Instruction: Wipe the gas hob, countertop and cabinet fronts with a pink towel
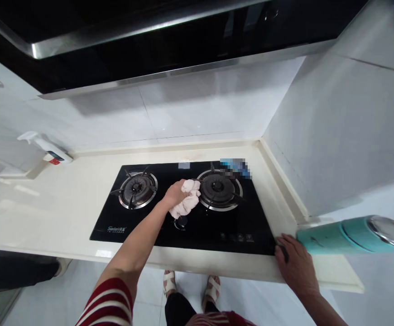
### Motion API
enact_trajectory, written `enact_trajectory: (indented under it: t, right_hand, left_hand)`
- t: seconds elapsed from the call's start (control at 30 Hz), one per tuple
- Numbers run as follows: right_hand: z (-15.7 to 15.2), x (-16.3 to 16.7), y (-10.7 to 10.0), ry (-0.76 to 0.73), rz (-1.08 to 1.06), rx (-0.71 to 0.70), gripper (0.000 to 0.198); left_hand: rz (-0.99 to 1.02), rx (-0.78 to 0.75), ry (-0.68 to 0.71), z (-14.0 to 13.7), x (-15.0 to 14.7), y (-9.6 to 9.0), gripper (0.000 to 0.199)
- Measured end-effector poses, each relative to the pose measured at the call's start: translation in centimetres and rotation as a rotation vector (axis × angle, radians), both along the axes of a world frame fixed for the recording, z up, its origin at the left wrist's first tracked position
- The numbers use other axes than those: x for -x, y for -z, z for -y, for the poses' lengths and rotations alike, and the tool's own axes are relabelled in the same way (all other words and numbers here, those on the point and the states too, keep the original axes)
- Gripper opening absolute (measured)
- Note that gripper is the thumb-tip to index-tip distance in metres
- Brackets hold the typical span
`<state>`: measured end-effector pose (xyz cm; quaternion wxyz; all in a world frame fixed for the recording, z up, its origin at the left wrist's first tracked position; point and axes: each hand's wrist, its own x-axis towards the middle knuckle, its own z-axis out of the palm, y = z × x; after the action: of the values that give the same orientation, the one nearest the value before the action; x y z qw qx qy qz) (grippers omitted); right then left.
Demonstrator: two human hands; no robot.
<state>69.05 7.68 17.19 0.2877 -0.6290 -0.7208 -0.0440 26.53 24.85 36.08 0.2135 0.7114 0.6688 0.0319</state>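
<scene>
My left hand (176,195) is closed on a bunched, pale pink cloth (186,206). The cloth lies against the black glass gas hob (197,237), between the two burners. It touches the left side of the right burner (219,188) and sits just above a control knob (182,222). Over to the left is the other burner (137,188), with its pan support. At the hob's front right corner, my right hand (295,262) rests on the counter edge, fingers extended. A small dark patch shows between its thumb and fingers; I cannot make out what it is.
A teal bottle (336,235) with a silver lid stands beside my right hand. A white spray bottle (49,149) is at the back left of the pale counter (64,203). A blue item (236,166), blurred out, lies at the hob's back right. A range hood (183,45) hangs overhead.
</scene>
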Motion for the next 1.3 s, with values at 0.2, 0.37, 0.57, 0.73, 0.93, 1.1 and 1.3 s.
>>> enact_trajectory:
  t: [0.2,0.37,0.57,0.73,0.93,1.1,1.3]
  right_hand:
    - [0.0,0.1,-0.1,0.011,-0.014,0.022,0.033]
    - [0.0,-0.1,0.2,0.003,-0.017,0.018,0.034]
    - [-0.1,-0.5,0.6,-0.016,-0.007,0.004,0.037]
    - [-0.1,-0.7,0.9,-0.011,0.006,0.023,0.038]
    - [-0.1,-1.1,1.4,-0.017,0.01,0.022,0.038]
    - [-0.2,-1.2,1.5,-0.033,0.016,0.002,0.039]
    - [-0.2,-0.9,1.0,-0.03,0.007,0.009,0.038]
  left_hand:
    - [-0.032,-0.085,0.021,6.9,1.3,-0.9,0.055]
    - [-0.206,-0.015,0.104,13.0,-1.7,2.9,0.061]
    - [-0.076,0.082,0.134,17.8,-1.1,4.6,0.061]
    - [0.178,0.116,0.138,20.2,-1.8,4.0,0.066]
    - [0.207,-0.315,0.103,16.2,-8.7,3.4,0.069]
    - [0.144,-0.433,-0.154,11.0,-8.0,3.5,0.058]
    - [-0.036,-0.388,-0.468,4.6,-2.7,2.4,0.05]
